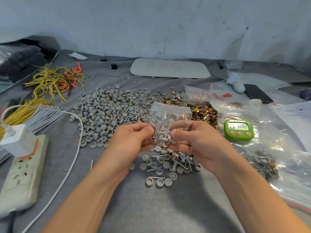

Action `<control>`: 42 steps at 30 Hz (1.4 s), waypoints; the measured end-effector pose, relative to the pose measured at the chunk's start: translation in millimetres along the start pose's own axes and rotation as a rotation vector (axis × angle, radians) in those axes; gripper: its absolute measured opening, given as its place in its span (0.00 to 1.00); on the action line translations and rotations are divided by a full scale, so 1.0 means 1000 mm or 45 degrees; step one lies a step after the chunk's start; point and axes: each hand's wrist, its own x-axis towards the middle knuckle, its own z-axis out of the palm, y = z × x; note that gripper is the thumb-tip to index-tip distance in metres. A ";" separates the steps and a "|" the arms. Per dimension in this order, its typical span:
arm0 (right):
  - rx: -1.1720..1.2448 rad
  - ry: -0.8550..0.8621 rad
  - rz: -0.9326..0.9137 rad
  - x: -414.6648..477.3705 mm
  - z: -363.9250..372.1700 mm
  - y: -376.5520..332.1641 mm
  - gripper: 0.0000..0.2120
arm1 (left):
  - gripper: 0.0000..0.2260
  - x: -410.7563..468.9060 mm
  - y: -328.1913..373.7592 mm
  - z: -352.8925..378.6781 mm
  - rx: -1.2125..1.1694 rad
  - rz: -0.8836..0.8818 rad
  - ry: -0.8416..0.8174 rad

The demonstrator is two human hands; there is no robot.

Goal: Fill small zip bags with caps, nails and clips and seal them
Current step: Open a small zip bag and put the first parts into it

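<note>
Counter (151, 207), covered in grey, carries everything. The big heap of grey caps (107, 111) lies on it beyond the left hand. The smaller heap of golden clips (204, 111) lies beyond the right hand, near a green timer (239, 129). A small group of loose caps and nails (168, 165) lies just below the hands.

The small zip bag (170, 113) is in the air above this group, held between both hands. Its long axis goes from the hands up and away toward the wall (151, 22), so the mouth is at the far end and the filled bottom at the near end. The left hand (133, 138) pinches the lower left side of the bag and the right hand (193, 140) pinches the lower right side; both are about equally near to it. Nails (159, 130) and some caps show inside, between the two hands. Whether clips are inside is hard to say; there is only a golden glint by the right hand. Whether the strip is already pressed closed cannot be told. For sealing, the fingers would probably have to go from the bottom to the far edge, which stands free above them.
</note>
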 end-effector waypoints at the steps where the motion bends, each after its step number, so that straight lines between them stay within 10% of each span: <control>1: -0.017 0.017 -0.014 0.000 0.000 0.000 0.08 | 0.05 -0.002 0.000 0.001 0.014 -0.003 -0.078; 12: -0.217 -0.249 -0.041 -0.001 0.004 0.001 0.12 | 0.11 -0.002 -0.001 -0.002 0.135 0.084 -0.014; 24: -0.499 -0.053 -0.153 0.004 0.006 0.006 0.05 | 0.01 -0.002 -0.004 0.002 0.202 0.094 0.000; 28: -0.103 -0.182 -0.118 -0.001 0.006 0.007 0.07 | 0.04 -0.002 -0.002 0.006 0.126 0.143 0.001; 35: -0.058 0.257 -0.367 -0.022 -0.035 0.003 0.14 | 0.19 -0.010 -0.011 0.062 0.161 0.269 -0.109; 42: -0.103 0.695 -0.486 -0.074 -0.107 0.010 0.15 | 0.08 -0.017 -0.035 0.133 0.351 0.358 -0.113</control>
